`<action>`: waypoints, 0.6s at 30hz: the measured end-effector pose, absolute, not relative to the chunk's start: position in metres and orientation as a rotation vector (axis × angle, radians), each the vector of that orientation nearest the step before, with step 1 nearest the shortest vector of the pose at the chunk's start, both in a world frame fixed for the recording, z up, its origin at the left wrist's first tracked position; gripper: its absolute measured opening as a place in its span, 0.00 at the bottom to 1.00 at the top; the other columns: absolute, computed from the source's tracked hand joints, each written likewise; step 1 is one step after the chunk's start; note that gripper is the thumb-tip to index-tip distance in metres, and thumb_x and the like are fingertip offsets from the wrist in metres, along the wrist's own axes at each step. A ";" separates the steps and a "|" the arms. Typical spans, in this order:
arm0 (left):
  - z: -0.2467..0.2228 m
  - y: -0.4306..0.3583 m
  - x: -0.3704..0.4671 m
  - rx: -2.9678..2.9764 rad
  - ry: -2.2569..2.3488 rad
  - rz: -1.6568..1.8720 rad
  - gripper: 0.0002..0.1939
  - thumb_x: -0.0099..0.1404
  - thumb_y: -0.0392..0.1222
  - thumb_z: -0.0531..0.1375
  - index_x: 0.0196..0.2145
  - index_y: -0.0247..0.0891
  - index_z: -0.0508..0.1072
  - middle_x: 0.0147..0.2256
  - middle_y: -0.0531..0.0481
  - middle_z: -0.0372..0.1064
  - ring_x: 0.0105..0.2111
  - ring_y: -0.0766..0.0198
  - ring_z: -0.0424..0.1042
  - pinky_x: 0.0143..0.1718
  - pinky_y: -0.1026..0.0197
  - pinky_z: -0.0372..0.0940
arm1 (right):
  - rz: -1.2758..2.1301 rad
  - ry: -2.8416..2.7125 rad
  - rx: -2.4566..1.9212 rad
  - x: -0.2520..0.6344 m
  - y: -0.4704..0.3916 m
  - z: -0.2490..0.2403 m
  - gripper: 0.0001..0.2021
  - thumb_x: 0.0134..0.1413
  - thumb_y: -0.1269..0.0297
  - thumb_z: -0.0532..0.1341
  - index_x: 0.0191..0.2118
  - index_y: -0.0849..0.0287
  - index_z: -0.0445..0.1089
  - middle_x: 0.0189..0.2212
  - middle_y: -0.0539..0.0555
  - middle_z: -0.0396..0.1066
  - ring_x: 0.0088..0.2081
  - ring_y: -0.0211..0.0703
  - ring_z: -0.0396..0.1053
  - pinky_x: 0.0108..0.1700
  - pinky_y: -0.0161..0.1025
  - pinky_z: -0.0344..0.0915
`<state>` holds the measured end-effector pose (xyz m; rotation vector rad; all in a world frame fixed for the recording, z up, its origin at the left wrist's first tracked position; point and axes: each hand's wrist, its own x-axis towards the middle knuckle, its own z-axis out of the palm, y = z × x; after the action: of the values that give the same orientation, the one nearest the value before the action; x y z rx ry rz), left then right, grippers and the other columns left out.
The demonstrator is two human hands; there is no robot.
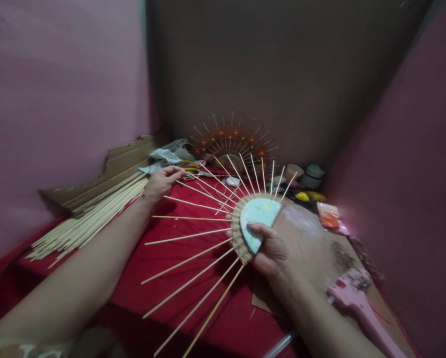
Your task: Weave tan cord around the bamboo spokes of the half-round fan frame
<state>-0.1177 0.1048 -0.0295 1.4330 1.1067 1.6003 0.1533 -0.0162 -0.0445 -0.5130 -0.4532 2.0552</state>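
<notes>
My right hand (271, 251) grips a half-round pale blue-green piece (260, 209), its thumb across the face and its fingers behind. A braided straw-coloured band (237, 229) runs along the curved edge of that piece. Thin wooden sticks (187, 261) fan outward from the band, towards the left and the back. At the upper left of the fan, my left hand (159, 183) pinches the outer end of one stick between thumb and fingertips. The fan is held up over a red cloth (128, 298).
Loose sticks (92, 228) lie in a bundle at left, beside torn cardboard (122, 166). A decorated fan-shaped piece (230, 139) stands at the back. Scissors (208, 174) lie before it. At right are a pink glue gun (361, 298), a cardboard sheet (308, 248) and an orange packet (328, 216).
</notes>
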 end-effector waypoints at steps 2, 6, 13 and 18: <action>-0.030 0.104 -0.116 1.433 1.094 1.628 0.08 0.47 0.40 0.65 0.26 0.34 0.73 0.23 0.52 0.68 0.23 0.68 0.66 0.25 0.67 0.61 | 2.049 -0.438 -0.505 0.153 -0.015 -0.046 0.06 0.40 0.77 0.57 0.29 0.63 0.68 0.20 0.54 0.74 0.32 0.50 0.75 0.41 0.52 0.71; -0.029 0.102 -0.115 1.463 1.135 1.681 0.07 0.49 0.40 0.64 0.27 0.35 0.73 0.23 0.53 0.67 0.22 0.69 0.65 0.26 0.67 0.61 | 2.054 -0.389 -0.527 0.153 -0.014 -0.048 0.08 0.40 0.78 0.57 0.30 0.63 0.68 0.21 0.55 0.74 0.34 0.50 0.75 0.42 0.52 0.70; -0.034 0.105 -0.118 1.527 1.215 1.474 0.10 0.49 0.43 0.64 0.26 0.34 0.75 0.23 0.51 0.69 0.23 0.68 0.66 0.27 0.66 0.61 | 2.185 -0.534 -0.502 0.156 -0.017 -0.044 0.15 0.39 0.75 0.56 0.39 0.66 0.67 0.32 0.60 0.76 0.32 0.48 0.75 0.38 0.48 0.72; -0.051 0.093 -0.079 1.571 1.287 1.295 0.11 0.57 0.44 0.61 0.32 0.31 0.73 0.26 0.50 0.68 0.24 0.66 0.67 0.26 0.63 0.62 | 2.238 -0.731 -0.440 0.154 -0.026 -0.042 0.18 0.40 0.70 0.57 0.42 0.66 0.65 0.36 0.60 0.75 0.33 0.47 0.75 0.37 0.47 0.72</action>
<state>-0.0794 0.0931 -0.0512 1.5714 1.2865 1.2948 0.1538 -0.0264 -0.0421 -0.4400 -0.7309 2.2378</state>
